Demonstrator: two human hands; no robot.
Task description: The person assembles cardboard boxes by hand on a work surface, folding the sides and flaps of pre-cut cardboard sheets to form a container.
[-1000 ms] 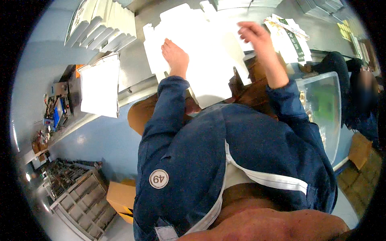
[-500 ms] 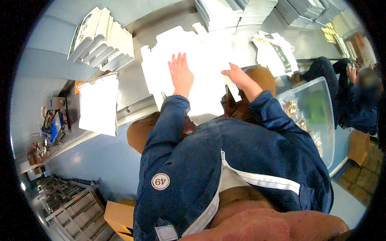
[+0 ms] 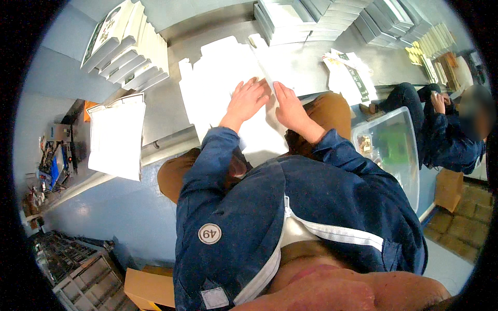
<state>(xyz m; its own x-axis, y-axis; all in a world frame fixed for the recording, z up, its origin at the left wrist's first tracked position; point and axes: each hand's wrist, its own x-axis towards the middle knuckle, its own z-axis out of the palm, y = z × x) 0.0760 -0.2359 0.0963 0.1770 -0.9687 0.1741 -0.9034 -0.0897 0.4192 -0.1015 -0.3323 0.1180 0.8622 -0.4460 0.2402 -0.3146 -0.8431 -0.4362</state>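
Head camera looks down on a person in a dark blue jacket who sits at a grey metal table [image 3: 306, 62]. On the table, directly in front of the person, lies a flat white cardboard sheet [image 3: 218, 83], an unfolded box blank with cut flaps at its far edge. Both hands rest on the near part of this sheet, side by side and very near to each other. The left hand [image 3: 248, 99] is open, with the fingers spread and the palm pressed flat on the cardboard; it grips nothing. The right hand [image 3: 289, 106] is also open and flat, with the fingers together and pointing away from the body; it too only presses on the sheet and closes around nothing. The sheet reaches out beyond the fingertips toward the far side of the table and also to the left of the left hand, and its near edge goes under the wrists toward the person's lap. To the left, a stack of white flat sheets [image 3: 116, 137] lies on a lower surface, well apart from the hands. At the far left of the table stands a row of flat packed boxes [image 3: 127, 49]. On the right a clear plastic bin [image 3: 391, 150] stands near the right elbow, and another person [image 3: 448, 135] in blue sits beyond it.
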